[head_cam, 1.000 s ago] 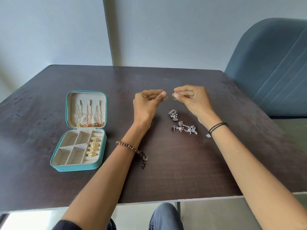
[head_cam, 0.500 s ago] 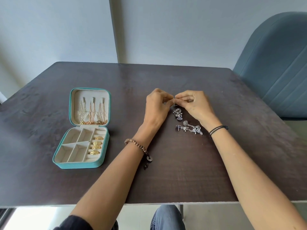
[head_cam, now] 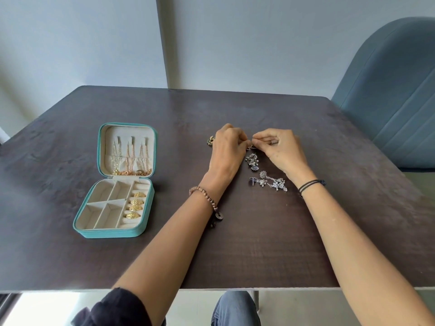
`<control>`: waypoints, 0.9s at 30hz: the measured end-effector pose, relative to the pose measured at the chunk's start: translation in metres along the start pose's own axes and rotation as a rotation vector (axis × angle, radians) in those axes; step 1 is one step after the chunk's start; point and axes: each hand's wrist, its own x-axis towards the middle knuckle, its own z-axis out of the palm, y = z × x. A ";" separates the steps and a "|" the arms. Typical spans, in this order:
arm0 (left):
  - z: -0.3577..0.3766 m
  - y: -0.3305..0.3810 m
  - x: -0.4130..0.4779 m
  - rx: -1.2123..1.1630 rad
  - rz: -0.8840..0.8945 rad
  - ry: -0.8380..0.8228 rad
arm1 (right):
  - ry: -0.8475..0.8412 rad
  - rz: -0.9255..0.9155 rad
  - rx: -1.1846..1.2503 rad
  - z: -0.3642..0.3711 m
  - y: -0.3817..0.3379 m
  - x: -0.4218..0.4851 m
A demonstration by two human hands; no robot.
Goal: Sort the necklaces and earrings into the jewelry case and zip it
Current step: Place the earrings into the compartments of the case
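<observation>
Teal jewelry case (head_cam: 110, 232) lies open, lid away from the person; both hands' fingers (head_cam: 257, 142) pinch small triangular earrings (head_cam: 250, 147) above table (head_cam: 259, 243).

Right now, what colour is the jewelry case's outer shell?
Teal, with a cream lining; the jewelry case shows clearly in the head view.

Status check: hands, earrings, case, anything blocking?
Left hand and right hand each pinch a small triangle earring. Silver earrings loose on table. Jewelry case open, unzipped. Nothing blocking.
</observation>
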 end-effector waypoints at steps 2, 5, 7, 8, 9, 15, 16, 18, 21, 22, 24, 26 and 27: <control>0.001 -0.001 0.002 -0.006 0.004 -0.007 | 0.003 -0.004 -0.005 -0.001 0.001 0.000; 0.000 0.000 0.001 -0.001 0.011 0.006 | -0.003 -0.010 -0.010 -0.003 0.001 -0.001; -0.001 0.000 0.000 -0.010 0.020 0.023 | 0.003 0.001 -0.005 -0.004 0.003 -0.002; -0.002 0.001 -0.001 -0.029 0.029 0.028 | 0.009 0.008 -0.001 -0.005 0.003 -0.003; -0.003 0.002 -0.002 -0.052 0.042 0.033 | 0.013 0.015 -0.001 -0.006 0.004 -0.004; -0.011 0.005 -0.016 -0.107 0.098 0.042 | 0.009 0.041 0.027 -0.020 0.002 -0.021; -0.013 0.005 -0.020 -0.104 0.105 0.041 | -0.009 0.043 0.055 -0.023 0.000 -0.026; -0.018 0.003 -0.027 -0.099 0.119 0.038 | -0.064 0.033 0.093 -0.027 -0.002 -0.035; -0.024 0.004 -0.037 -0.061 0.140 0.006 | -0.136 -0.021 0.047 -0.028 -0.007 -0.045; -0.026 0.005 -0.039 -0.044 0.142 -0.009 | -0.144 -0.042 0.025 -0.027 -0.009 -0.047; -0.030 0.005 -0.042 -0.011 0.147 -0.043 | -0.143 -0.077 0.001 -0.026 -0.010 -0.049; -0.031 0.005 -0.045 0.011 0.157 -0.099 | -0.139 -0.102 -0.024 -0.026 -0.010 -0.048; -0.032 0.005 -0.047 0.021 0.164 -0.126 | -0.137 -0.114 -0.039 -0.026 -0.009 -0.047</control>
